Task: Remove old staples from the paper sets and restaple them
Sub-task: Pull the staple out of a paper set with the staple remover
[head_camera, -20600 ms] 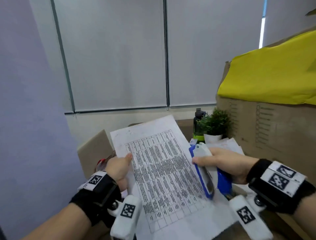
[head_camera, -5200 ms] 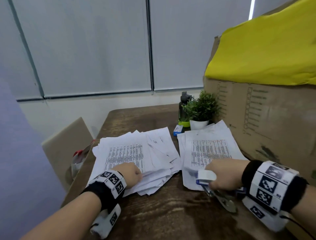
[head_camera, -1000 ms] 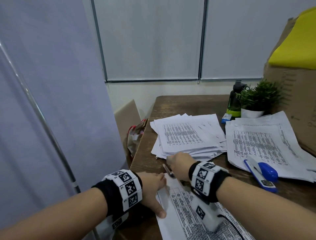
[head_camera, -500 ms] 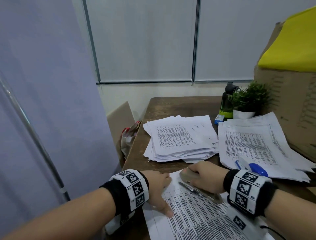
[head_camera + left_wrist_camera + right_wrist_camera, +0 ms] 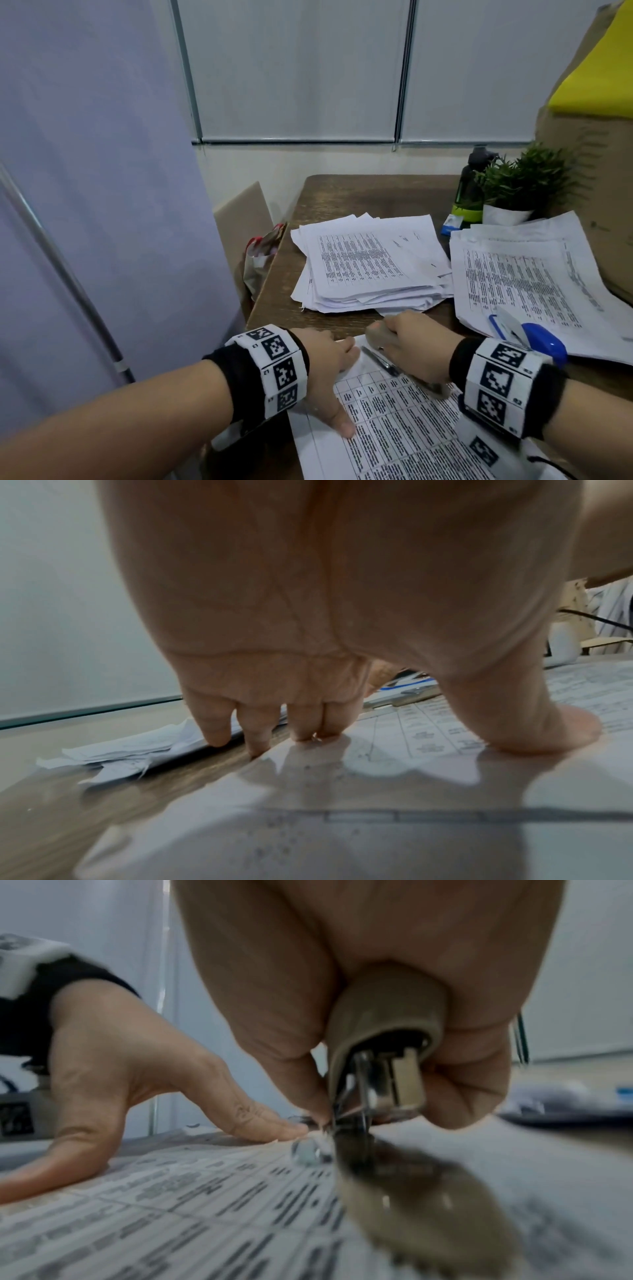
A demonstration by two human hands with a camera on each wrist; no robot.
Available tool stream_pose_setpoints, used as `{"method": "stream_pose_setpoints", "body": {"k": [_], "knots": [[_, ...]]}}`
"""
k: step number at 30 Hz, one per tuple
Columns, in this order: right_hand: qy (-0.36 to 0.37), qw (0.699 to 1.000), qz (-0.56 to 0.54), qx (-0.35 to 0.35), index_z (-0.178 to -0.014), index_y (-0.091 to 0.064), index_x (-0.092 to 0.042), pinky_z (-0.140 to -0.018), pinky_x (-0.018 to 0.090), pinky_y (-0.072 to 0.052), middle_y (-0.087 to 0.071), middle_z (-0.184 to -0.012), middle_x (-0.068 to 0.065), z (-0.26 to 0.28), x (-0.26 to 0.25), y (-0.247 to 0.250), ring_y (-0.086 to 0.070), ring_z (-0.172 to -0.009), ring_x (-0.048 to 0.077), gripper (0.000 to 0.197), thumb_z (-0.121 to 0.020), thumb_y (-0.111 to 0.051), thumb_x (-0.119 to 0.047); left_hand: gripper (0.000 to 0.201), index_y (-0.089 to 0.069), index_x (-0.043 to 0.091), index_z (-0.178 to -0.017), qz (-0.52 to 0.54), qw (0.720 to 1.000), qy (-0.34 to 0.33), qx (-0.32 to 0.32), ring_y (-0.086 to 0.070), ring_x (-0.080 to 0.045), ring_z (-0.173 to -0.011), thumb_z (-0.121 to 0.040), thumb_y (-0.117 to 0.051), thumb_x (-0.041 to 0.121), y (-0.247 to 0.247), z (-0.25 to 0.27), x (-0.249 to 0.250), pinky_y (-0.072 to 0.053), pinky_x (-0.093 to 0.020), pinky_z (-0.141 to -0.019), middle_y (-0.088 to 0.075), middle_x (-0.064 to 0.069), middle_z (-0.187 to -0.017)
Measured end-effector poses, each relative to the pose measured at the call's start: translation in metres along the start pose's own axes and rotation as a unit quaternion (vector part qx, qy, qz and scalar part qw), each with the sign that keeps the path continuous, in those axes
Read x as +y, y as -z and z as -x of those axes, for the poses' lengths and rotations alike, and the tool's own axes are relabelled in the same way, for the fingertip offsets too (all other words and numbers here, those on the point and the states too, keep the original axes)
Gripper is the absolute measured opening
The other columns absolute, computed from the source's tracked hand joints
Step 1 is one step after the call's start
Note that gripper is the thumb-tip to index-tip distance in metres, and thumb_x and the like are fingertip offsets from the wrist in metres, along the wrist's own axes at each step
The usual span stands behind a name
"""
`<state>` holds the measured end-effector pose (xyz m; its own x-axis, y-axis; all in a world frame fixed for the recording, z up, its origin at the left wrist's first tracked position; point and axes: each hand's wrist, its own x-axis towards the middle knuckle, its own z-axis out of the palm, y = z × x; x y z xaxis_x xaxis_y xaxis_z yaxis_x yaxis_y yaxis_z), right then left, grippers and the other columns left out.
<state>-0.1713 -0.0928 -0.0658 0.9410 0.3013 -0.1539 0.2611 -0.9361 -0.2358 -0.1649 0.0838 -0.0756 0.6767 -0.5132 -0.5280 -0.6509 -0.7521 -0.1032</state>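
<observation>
Paper set [image 5: 404, 442]: nearest sheet with a printed table, flat on the near edge of the wooden counter [image 5: 342, 192], under both of my hands.
Left hand [image 5: 329, 373]: spread flat — fingertips [image 5: 308, 731] on the sheet's top left corner, thumb splayed onto the table print; it holds nothing, only presses.
Staple remover [image 5: 383, 1053]: a tan, metal-jawed tool, tip down at the sheet's top corner, just beside my left fingertips; whether a staple sits in it I cannot tell.
Right hand [image 5: 414, 342]: fingers and thumb curled round the staple remover, squeezing it against the paper.
Middle stack [image 5: 370, 263]: loose printed sheets piled unevenly, beyond my hands.
Right stack [image 5: 524, 274]: more printed sheets, spread wider — near the cardboard box [image 5: 589, 171].
Blue stapler [image 5: 534, 337]: lying on the right stack's near edge, apart from my right hand.
Potted plant [image 5: 520, 192]: far right of the counter, a dark bottle [image 5: 471, 185] just beside it.
</observation>
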Motion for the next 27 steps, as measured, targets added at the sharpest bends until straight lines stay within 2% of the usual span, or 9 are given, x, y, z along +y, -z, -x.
{"method": "stream_pose_setpoints", "body": {"k": [3, 5, 9, 11, 13, 16, 17, 21, 27], "knots": [[0.005, 0.999, 0.039, -0.001, -0.080, -0.045, -0.017, -0.083, 0.032, -0.047, -0.059, -0.103, 0.014, -0.007, -0.008, -0.003, -0.055, -0.097, 0.028, 0.018, -0.096, -0.041, -0.010, 0.120, 0.001, 0.021, -0.156, -0.017, 1.000, 0.015, 0.012, -0.034, -0.034, -0.139, -0.070, -0.057, 0.083, -0.004, -0.004, 0.000, -0.036, -0.051, -0.112, -0.013, -0.002, -0.164], [-0.009, 0.998, 0.062, -0.010, -0.095, -0.049, -0.014, -0.079, 0.029, -0.043, -0.052, -0.096, 0.011, -0.018, -0.013, -0.007, -0.048, -0.092, 0.024, 0.009, -0.097, -0.042, -0.010, 0.119, -0.005, 0.019, -0.156, -0.018, 1.000, 0.019, 0.015, -0.042, -0.035, -0.133, -0.070, -0.057, 0.082, -0.005, -0.006, 0.000, -0.040, -0.050, -0.109, -0.018, -0.004, -0.162], [-0.029, 0.997, 0.065, -0.009, -0.077, -0.046, -0.013, -0.075, 0.028, -0.040, -0.051, -0.094, 0.011, -0.022, -0.024, 0.002, -0.046, -0.089, 0.023, 0.021, -0.098, -0.040, -0.011, 0.119, -0.007, 0.020, -0.155, -0.019, 1.000, 0.015, 0.011, -0.037, -0.034, -0.138, -0.067, -0.054, 0.086, -0.005, -0.006, 0.000, -0.033, -0.053, -0.113, -0.015, -0.003, -0.163], [-0.019, 0.999, 0.049, 0.001, -0.095, -0.058, -0.008, -0.083, 0.031, -0.046, -0.060, -0.108, 0.016, -0.014, -0.019, 0.011, -0.057, -0.101, 0.028, 0.020, -0.099, -0.040, -0.015, 0.118, -0.006, 0.019, -0.156, -0.022, 1.000, 0.014, -0.009, -0.028, -0.034, -0.144, -0.070, -0.056, 0.083, -0.003, -0.001, 0.002, -0.026, -0.054, -0.117, -0.004, 0.000, -0.165], [-0.033, 0.999, 0.022, 0.025, -0.115, -0.059, -0.006, -0.088, 0.031, -0.047, -0.063, -0.117, 0.013, -0.006, -0.004, 0.019, -0.059, -0.108, 0.029, 0.025, -0.099, -0.044, -0.017, 0.115, -0.012, 0.014, -0.156, -0.027, 0.999, 0.017, -0.031, -0.028, -0.033, -0.144, -0.073, -0.060, 0.078, 0.003, 0.003, 0.003, -0.026, -0.053, -0.116, -0.006, -0.002, -0.165], [-0.065, 0.996, -0.042, 0.042, -0.098, -0.063, -0.009, -0.068, 0.024, -0.048, -0.069, -0.099, 0.007, 0.007, 0.029, 0.025, -0.064, -0.091, 0.022, 0.019, -0.094, -0.051, -0.023, 0.100, -0.035, 0.009, -0.146, -0.013, 0.999, 0.029, -0.010, -0.035, -0.035, -0.139, -0.075, -0.064, 0.073, 0.013, 0.004, 0.006, -0.033, -0.054, -0.113, -0.031, -0.011, -0.156], [-0.068, 0.996, -0.045, 0.032, -0.095, -0.063, -0.011, -0.063, 0.019, -0.044, -0.068, -0.094, 0.004, 0.011, 0.038, 0.025, -0.063, -0.087, 0.019, 0.018, -0.093, -0.053, -0.025, 0.099, -0.035, 0.011, -0.147, 0.005, 0.999, 0.033, 0.013, -0.033, -0.034, -0.141, -0.075, -0.063, 0.073, 0.015, 0.002, 0.007, -0.031, -0.054, -0.114, -0.030, -0.010, -0.157], [-0.064, 0.998, -0.016, -0.014, -0.100, -0.063, -0.016, -0.068, 0.021, -0.043, -0.065, -0.096, -0.001, 0.024, 0.049, 0.017, -0.059, -0.088, 0.015, 0.021, -0.090, -0.057, -0.033, 0.111, -0.004, 0.021, -0.157, 0.060, 0.997, 0.011, 0.038, -0.007, -0.023, -0.151, -0.077, -0.059, 0.075, 0.019, -0.008, 0.017, -0.009, -0.047, -0.123, 0.000, 0.004, -0.165], [-0.069, 0.997, -0.031, -0.003, -0.079, -0.054, -0.020, -0.082, 0.029, -0.047, -0.059, -0.082, -0.007, 0.018, 0.046, 0.005, -0.060, -0.090, 0.016, 0.015, -0.089, -0.047, -0.028, 0.113, 0.005, 0.021, -0.157, 0.051, 0.999, -0.012, 0.004, 0.001, -0.024, -0.152, -0.079, -0.059, 0.072, 0.016, -0.014, 0.024, -0.006, -0.049, -0.123, 0.009, 0.004, -0.164]]}}
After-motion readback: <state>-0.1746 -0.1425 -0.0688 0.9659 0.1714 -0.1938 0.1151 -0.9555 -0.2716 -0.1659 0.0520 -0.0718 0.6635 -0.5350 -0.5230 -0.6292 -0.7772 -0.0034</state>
